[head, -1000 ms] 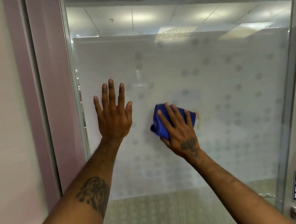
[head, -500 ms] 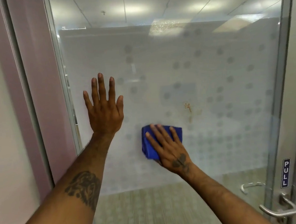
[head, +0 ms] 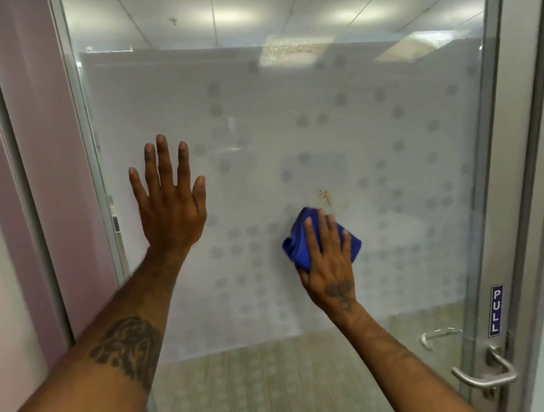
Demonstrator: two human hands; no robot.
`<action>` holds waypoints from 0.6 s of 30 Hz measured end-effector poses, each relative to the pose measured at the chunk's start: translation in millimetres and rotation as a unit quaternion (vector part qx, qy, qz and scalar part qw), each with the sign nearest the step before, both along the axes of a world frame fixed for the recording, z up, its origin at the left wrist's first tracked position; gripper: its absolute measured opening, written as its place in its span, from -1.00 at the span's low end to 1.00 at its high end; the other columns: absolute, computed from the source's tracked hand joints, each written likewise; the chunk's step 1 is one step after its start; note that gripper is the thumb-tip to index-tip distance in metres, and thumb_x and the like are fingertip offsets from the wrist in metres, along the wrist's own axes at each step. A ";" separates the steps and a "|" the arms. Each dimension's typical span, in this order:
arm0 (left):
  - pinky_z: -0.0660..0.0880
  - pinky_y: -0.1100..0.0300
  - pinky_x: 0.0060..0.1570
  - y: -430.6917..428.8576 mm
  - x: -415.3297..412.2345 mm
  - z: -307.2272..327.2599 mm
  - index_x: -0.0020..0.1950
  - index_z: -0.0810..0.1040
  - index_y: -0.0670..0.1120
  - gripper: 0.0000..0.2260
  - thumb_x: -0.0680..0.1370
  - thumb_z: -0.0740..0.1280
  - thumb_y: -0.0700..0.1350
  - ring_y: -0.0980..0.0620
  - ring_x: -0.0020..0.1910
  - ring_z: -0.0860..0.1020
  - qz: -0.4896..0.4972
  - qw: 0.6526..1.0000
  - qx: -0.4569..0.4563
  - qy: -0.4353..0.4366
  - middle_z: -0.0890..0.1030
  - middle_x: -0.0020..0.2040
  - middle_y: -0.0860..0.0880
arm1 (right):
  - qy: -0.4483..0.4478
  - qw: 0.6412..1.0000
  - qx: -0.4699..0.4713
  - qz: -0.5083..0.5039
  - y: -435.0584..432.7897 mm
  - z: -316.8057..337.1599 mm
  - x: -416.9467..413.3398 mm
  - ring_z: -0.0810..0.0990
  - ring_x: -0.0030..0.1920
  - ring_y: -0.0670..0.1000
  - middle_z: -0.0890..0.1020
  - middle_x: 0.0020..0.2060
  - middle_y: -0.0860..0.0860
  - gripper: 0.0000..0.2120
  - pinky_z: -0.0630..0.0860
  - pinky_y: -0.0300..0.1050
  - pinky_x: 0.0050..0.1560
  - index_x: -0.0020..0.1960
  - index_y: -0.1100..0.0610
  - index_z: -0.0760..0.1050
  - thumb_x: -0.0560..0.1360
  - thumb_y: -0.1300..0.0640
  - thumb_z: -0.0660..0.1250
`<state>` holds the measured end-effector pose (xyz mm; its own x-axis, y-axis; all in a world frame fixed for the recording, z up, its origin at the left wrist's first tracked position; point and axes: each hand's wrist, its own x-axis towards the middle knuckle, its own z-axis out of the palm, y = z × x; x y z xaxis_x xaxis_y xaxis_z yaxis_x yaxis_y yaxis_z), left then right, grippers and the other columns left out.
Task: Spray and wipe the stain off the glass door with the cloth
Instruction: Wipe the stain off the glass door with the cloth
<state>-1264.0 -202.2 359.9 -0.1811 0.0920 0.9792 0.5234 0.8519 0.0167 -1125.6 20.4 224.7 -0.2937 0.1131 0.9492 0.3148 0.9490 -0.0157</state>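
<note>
A small brown stain [head: 324,196] marks the frosted, dotted glass door [head: 387,135] near its middle. Just below the stain, my right hand [head: 328,259] presses a bunched blue cloth [head: 298,245] flat against the glass; the fingertips almost reach the stain. My left hand [head: 168,199] rests flat on the glass to the left, fingers spread, holding nothing. No spray bottle is in view.
A metal lever handle [head: 485,377] and a blue PULL label [head: 496,310] sit on the door's right frame. A pink wall panel [head: 31,141] and metal frame border the glass on the left. Water droplets [head: 286,50] speckle the upper glass.
My right hand slid the cloth down and left off the stain, then right and back up to just under it. The left hand stayed flat on the glass.
</note>
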 end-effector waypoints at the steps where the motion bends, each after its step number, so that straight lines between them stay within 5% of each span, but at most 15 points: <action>1: -0.04 -0.23 0.56 -0.1 -0.3 0.1 0.65 -0.12 0.02 -0.44 0.70 -0.08 0.18 -0.12 0.64 -0.09 -0.001 1.000 0.000 -0.001 -0.06 0.66 -0.11 | 0.027 0.998 -0.049 -0.009 -2.5 9.5 -2.4 0.15 0.55 0.28 0.17 0.55 0.26 -0.28 0.19 0.36 0.44 0.57 0.21 0.16 0.53 -0.11 0.22; 3: -0.04 -0.23 0.56 -0.6 -0.7 -0.3 0.65 -0.13 0.02 -0.44 0.70 -0.09 0.18 -0.11 0.64 -0.09 0.001 1.000 0.001 -0.001 -0.06 0.66 -0.11 | 0.039 0.996 -0.079 -0.010 -13.4 23.2 -7.9 0.11 0.55 0.30 0.15 0.55 0.28 -0.25 0.14 0.36 0.47 0.58 0.22 0.12 0.51 -0.12 0.21; 8: -0.04 -0.23 0.56 -0.7 -1.2 -1.0 0.65 -0.11 0.02 -0.44 0.70 -0.08 0.19 -0.12 0.64 -0.08 -0.014 1.000 0.005 0.005 -0.05 0.66 -0.11 | -0.026 0.998 0.050 0.021 -1.9 -11.0 -1.8 0.10 0.57 0.23 0.14 0.56 0.23 -0.32 0.11 0.35 0.48 0.58 0.16 0.07 0.59 -0.16 0.12; 12: -0.04 -0.23 0.56 0.0 -1.2 -0.8 0.65 -0.12 0.01 -0.43 0.70 -0.10 0.19 -0.12 0.64 -0.09 -0.011 1.000 0.003 0.005 -0.06 0.66 -0.10 | 0.058 0.993 -0.099 0.001 20.1 -10.0 11.0 0.15 0.54 0.29 0.17 0.55 0.28 -0.28 0.20 0.31 0.45 0.57 0.26 0.09 0.52 -0.04 0.17; 15: -0.04 -0.22 0.56 0.8 -1.8 -1.5 0.65 -0.12 0.02 -0.43 0.70 -0.09 0.19 -0.11 0.64 -0.09 -0.007 1.000 0.006 0.007 -0.06 0.66 -0.10 | 0.179 0.946 -0.266 0.044 19.4 33.7 6.9 0.10 0.57 0.25 0.12 0.57 0.23 -0.31 0.16 0.31 0.49 0.58 0.27 0.03 0.57 -0.05 0.08; 18: -0.05 -0.22 0.56 1.1 -2.1 -2.5 0.65 -0.12 0.01 -0.44 0.70 -0.08 0.18 -0.11 0.64 -0.09 -0.002 1.000 0.007 0.011 -0.06 0.66 -0.10 | 0.177 0.949 -0.251 0.074 8.8 61.8 0.5 0.05 0.58 0.22 0.09 0.58 0.21 -0.30 0.03 0.25 0.55 0.59 0.26 0.01 0.56 -0.05 0.08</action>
<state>-1266.2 -201.1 357.3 -0.1590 0.0791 0.9841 0.5272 0.8496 0.0169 -1125.1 29.2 286.5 -0.0156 0.5589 0.8291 0.0691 0.8278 -0.5568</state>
